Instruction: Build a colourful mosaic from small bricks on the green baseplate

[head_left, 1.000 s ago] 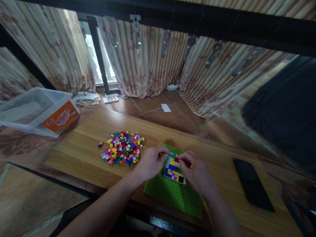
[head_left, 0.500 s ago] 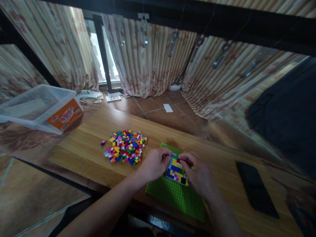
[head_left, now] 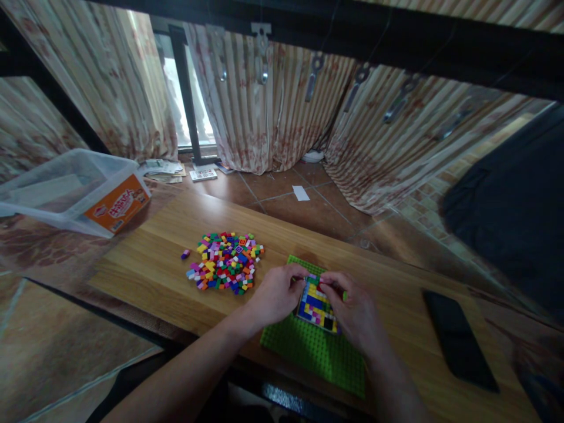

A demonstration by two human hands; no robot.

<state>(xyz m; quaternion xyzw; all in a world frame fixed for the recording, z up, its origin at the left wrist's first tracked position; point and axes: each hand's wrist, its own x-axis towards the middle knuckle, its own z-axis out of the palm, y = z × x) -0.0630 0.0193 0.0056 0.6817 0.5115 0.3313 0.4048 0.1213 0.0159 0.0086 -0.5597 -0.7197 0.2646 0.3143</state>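
Left hand (head_left: 276, 295) flanks the mosaic (head_left: 314, 304), likely steadying it, its grip unclear; right hand (head_left: 355, 308) pinches a red brick (head_left: 320, 288).

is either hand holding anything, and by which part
Cannot tell: the right hand is at a red brick, left hand at the brick panel; grips unclear.

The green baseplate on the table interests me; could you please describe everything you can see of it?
The green baseplate is a thin, flat sheet that looks like plastic, its surface covered in rows of small studs. It lies flat on the wooden table, near the edge closest to the person. A panel of multicoloured bricks covers part of its farther half. The left hand and right hand hide more; whether either touches it cannot be told.
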